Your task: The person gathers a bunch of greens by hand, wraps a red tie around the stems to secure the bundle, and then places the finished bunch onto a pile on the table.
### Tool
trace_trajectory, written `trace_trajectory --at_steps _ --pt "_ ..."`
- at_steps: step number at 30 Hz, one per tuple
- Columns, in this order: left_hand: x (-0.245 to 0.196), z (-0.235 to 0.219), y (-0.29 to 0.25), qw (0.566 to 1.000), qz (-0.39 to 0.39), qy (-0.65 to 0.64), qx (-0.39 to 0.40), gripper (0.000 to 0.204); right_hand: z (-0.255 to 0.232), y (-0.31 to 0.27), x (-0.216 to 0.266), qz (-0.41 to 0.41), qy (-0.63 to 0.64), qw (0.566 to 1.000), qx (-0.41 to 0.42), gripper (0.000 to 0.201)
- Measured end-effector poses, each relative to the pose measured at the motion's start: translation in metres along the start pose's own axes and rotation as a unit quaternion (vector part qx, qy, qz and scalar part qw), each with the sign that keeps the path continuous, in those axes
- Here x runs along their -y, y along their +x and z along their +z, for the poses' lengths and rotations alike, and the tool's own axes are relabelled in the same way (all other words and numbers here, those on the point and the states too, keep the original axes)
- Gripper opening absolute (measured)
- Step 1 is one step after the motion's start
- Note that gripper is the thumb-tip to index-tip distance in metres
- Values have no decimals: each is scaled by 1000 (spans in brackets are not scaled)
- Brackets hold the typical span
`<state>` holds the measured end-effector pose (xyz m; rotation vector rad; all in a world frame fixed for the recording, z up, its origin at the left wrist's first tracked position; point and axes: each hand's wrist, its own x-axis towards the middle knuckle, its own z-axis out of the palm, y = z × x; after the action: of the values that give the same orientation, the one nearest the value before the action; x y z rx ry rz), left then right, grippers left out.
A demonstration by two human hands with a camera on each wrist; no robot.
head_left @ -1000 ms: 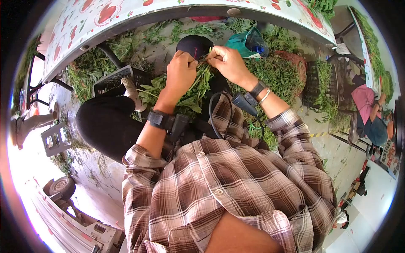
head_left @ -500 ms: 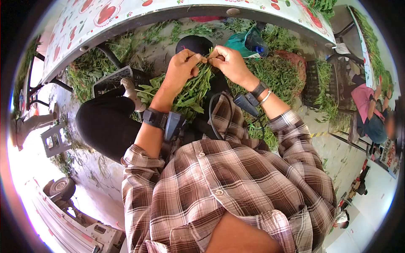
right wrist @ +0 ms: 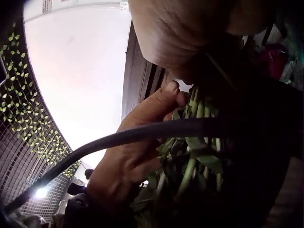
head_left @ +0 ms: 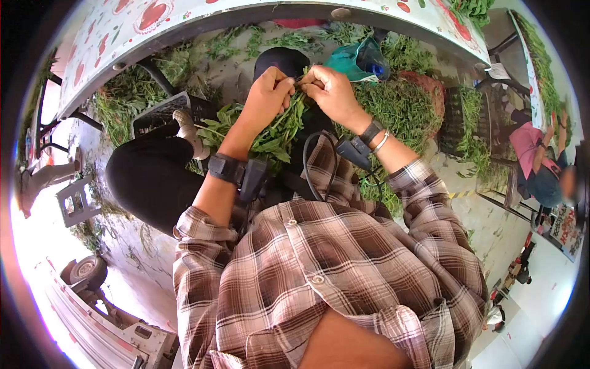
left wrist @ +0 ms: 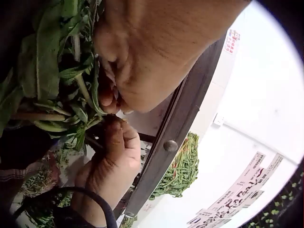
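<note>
While your left hand [head_left: 265, 92] grips the bunch of greens [head_left: 276, 132], your right hand [head_left: 332, 89] pinches its stems at the top.

Your two arms reach forward and slightly down, bent at the elbows, with both hands meeting in front of your chest. Your left hand [head_left: 265, 92] is raised with the wrist straight, its fingers curled inward and the fingertips pinched together toward the right. Your right hand [head_left: 332, 89] comes in from the other side, wrist bent slightly, thumb and fingers [left wrist: 114, 137] likewise drawn into a pinch. The fingertips of the two hands almost touch; whether they actually meet is hard to tell. Both forearms are bare below rolled plaid sleeves, and each wrist carries a dark strap.
</note>
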<state>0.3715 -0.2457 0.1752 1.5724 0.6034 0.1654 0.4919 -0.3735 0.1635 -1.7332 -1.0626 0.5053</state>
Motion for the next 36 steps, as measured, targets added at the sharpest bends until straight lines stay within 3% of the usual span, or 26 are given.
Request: trace_trajectory --at_steps 5,9,12,14,15,17,21,23,27,32,36 --pt "1 -2 -1 999 41 4 -4 14 3 -3 12 -67 -87 994 -25 9" --pt "-1 -3 -3 1000 21 -15 -15 14 0 -3 14 -138 -141 980 -28 10" --pt "0 -3 -5 999 16 -45 -12 13 -5 -1 22 -174 -201 964 -24 10" --pt "2 -5 -4 999 5 -53 -4 15 -8 3 27 -259 -223 940 -21 10" --pt "1 -6 -4 999 6 -54 -5 15 -9 5 28 -260 -223 939 -20 10" --pt "-1 -8 -5 999 5 -42 8 16 -14 9 31 -301 -265 916 25 10" --pt "-4 -13 -3 999 13 -23 30 16 -19 16 40 -312 -275 906 78 7" --pt "-7 -13 -3 999 -3 -7 42 15 -23 19 42 -238 -332 893 191 7" --pt "-7 -12 -2 999 -5 15 43 15 -19 20 25 -281 -265 906 174 9" --pt "0 -11 -6 998 19 -18 49 16 -11 10 26 -182 -172 962 110 16" --pt "2 -8 -11 998 36 -32 44 14 -9 5 21 -181 -163 966 82 15"
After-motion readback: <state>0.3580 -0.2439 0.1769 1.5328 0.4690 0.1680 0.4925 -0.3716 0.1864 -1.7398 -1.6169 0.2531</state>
